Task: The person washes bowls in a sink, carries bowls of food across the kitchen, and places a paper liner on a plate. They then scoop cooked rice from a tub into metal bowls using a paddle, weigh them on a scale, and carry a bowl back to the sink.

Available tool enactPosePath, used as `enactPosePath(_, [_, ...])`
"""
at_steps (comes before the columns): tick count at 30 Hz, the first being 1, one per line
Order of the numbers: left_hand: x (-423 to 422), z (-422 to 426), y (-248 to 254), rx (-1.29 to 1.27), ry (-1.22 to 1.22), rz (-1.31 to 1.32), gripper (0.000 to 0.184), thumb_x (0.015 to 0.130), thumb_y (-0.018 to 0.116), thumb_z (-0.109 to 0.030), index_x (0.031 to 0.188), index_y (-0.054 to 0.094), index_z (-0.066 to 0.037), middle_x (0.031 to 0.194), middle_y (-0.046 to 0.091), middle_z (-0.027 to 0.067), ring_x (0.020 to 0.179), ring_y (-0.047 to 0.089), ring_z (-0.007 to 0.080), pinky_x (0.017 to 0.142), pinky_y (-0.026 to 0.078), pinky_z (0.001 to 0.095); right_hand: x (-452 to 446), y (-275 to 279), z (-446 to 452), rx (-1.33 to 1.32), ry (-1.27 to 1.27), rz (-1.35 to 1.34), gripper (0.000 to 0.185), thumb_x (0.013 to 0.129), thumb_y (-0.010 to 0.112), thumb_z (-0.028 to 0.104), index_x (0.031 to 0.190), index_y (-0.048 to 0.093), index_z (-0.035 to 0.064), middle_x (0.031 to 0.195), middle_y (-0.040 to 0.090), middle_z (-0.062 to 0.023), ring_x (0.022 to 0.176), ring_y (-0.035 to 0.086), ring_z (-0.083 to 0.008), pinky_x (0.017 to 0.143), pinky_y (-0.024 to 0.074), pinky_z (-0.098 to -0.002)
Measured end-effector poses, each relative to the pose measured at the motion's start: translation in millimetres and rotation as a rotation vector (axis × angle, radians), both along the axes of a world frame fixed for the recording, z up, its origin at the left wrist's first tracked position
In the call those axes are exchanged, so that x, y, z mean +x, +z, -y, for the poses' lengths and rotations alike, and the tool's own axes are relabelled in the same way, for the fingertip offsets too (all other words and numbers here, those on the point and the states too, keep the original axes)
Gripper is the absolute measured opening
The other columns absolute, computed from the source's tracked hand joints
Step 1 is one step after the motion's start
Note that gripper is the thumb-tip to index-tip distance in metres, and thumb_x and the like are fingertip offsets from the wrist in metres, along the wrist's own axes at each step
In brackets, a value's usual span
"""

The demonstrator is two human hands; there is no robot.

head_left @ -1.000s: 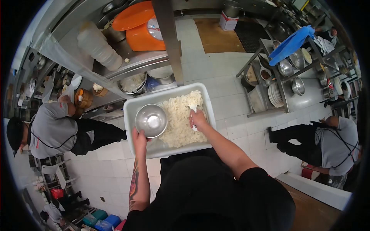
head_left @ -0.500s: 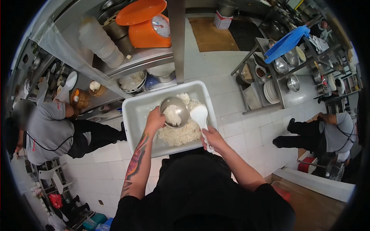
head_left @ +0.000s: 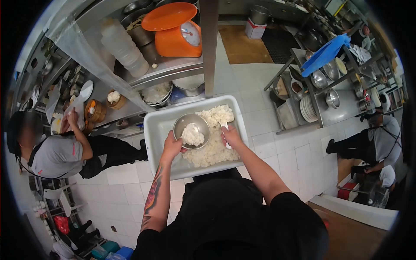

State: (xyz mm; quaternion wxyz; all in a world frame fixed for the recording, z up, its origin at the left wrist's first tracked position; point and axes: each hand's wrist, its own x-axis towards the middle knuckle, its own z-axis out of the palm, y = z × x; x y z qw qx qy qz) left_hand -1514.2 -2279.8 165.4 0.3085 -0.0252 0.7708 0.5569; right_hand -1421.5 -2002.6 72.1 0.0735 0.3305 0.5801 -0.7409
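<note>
A white plastic tub [head_left: 157,149] holds a mass of cooked rice [head_left: 206,157], mostly along its right and near sides. Over the tub, my left hand [head_left: 173,145] grips the rim of a steel bowl [head_left: 177,130], tilted so its inside faces me, with a clump of rice [head_left: 192,134] in it. My right hand [head_left: 232,136] is closed around the handle of a white rice paddle [head_left: 225,126]. The paddle's blade is at the rice on the tub's right side, largely covered by rice.
Left, a co-worker [head_left: 60,154] stands at a counter with a bamboo steamer [head_left: 93,111]. An orange scale [head_left: 177,41] sits on the shelf ahead. To the right is a steel table [head_left: 333,106] with bowls and stacked plates [head_left: 308,108]; another person [head_left: 385,134] is beyond.
The paddle has gone from lying bare above the rice, beside the bowl, into the rice at the tub's right. The bowl has shifted slightly, its rice clump showing more fully.
</note>
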Motion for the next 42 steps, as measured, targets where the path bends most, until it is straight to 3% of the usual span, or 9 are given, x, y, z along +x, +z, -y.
enactPosePath(7, [-1, -26, 3, 0.044, -0.015, -0.101, 0.071, 0.086, 0.044, 0.002, 0.154, 0.024, -0.004, 0.108, 0.065, 0.0268, 0.063, 0.072, 0.0285, 0.054, 0.062, 0.0353, 46, 17, 10, 0.273, 0.129, -0.138, 0.021, 0.102, 0.050, 0.024, 0.112, 0.051, 0.0054, 0.058, 0.052, -0.0072, 0.043, 0.052, -0.0218, 0.041, 0.0455, -0.0390])
enactPosePath(9, [-3, -36, 0, 0.002, -0.076, -0.049, 0.078, 0.086, 0.043, 0.003, 0.158, 0.018, -0.010, 0.114, 0.064, 0.0276, 0.064, 0.072, 0.0299, 0.054, 0.062, 0.0364, 56, 21, 25, 0.944, 0.181, -0.393, 0.043, 0.101, 0.050, 0.022, 0.141, 0.043, 0.0100, 0.069, 0.058, -0.0141, 0.058, 0.062, -0.0307, 0.055, 0.0517, -0.0467])
enactPosePath(10, [-1, -43, 2, 0.003, -0.079, -0.047, 0.078, 0.086, 0.043, 0.003, 0.158, 0.018, -0.010, 0.114, 0.064, 0.0276, 0.064, 0.072, 0.0299, 0.054, 0.062, 0.0364, 61, 34, 35, 0.945, 0.179, -0.390, 0.043, 0.101, 0.050, 0.022, 0.141, 0.043, 0.0100, 0.069, 0.058, -0.0141, 0.058, 0.062, -0.0307, 0.055, 0.0517, -0.0467])
enactPosePath(14, [8, -62, -9, 0.108, -0.023, -0.022, 0.077, 0.085, 0.042, 0.005, 0.158, 0.021, -0.013, 0.120, 0.062, 0.0260, 0.068, 0.073, 0.0301, 0.055, 0.063, 0.0358, 74, 90, 68, 1.217, 0.615, 0.059, 0.070, 0.096, 0.053, 0.020, 0.159, 0.022, 0.0223, 0.098, 0.059, -0.0215, 0.081, 0.065, -0.0379, 0.071, 0.0529, -0.0519])
enactPosePath(20, [14, -15, -28, 0.239, 0.090, 0.066, 0.071, 0.087, 0.041, 0.005, 0.153, 0.030, -0.016, 0.126, 0.061, 0.0182, 0.081, 0.073, 0.0287, 0.054, 0.063, 0.0325, 111, 106, 15, 0.911, 0.530, -0.359, 0.058, 0.101, 0.048, 0.022, 0.156, 0.028, 0.0179, 0.081, 0.059, -0.0166, 0.072, 0.065, -0.0320, 0.062, 0.0532, -0.0465])
enactPosePath(22, [15, 1, -21, 0.241, 0.174, -0.001, 0.067, 0.088, 0.041, 0.007, 0.151, 0.032, -0.015, 0.126, 0.060, 0.0179, 0.086, 0.073, 0.0283, 0.056, 0.064, 0.0319, 113, 142, -2, -0.153, 0.309, 0.173, 0.038, 0.103, 0.043, 0.020, 0.139, 0.042, 0.0072, 0.074, 0.056, -0.0108, 0.056, 0.058, -0.0218, 0.048, 0.0480, -0.0378])
enactPosePath(28, [18, 20, -10, 0.264, 0.257, -0.044, 0.060, 0.087, 0.044, 0.006, 0.145, 0.038, -0.008, 0.122, 0.062, 0.0163, 0.086, 0.072, 0.0254, 0.055, 0.063, 0.0310, 67, 29, -8, -0.765, -0.108, 0.174, 0.015, 0.104, 0.039, 0.020, 0.103, 0.044, 0.0060, 0.071, 0.051, -0.0055, 0.046, 0.041, -0.0135, 0.040, 0.0370, -0.0311])
enactPosePath(37, [20, 16, -9, 0.272, 0.257, -0.005, 0.065, 0.087, 0.042, 0.009, 0.149, 0.032, -0.007, 0.128, 0.059, 0.0179, 0.086, 0.072, 0.0272, 0.054, 0.064, 0.0316, -8, -8, 19, -0.872, -0.280, -0.165, 0.020, 0.106, 0.039, 0.029, 0.103, 0.047, 0.0107, 0.069, 0.049, -0.0036, 0.046, 0.040, -0.0129, 0.040, 0.0384, -0.0323])
enactPosePath(42, [26, 10, -3, 0.262, 0.280, -0.013, 0.069, 0.087, 0.041, 0.009, 0.152, 0.028, -0.010, 0.130, 0.058, 0.0184, 0.086, 0.072, 0.0267, 0.054, 0.063, 0.0306, 15, 19, 17, -0.278, -0.250, -0.098, 0.023, 0.107, 0.042, 0.032, 0.116, 0.048, 0.0113, 0.065, 0.049, -0.0032, 0.040, 0.041, -0.0134, 0.037, 0.0392, -0.0327])
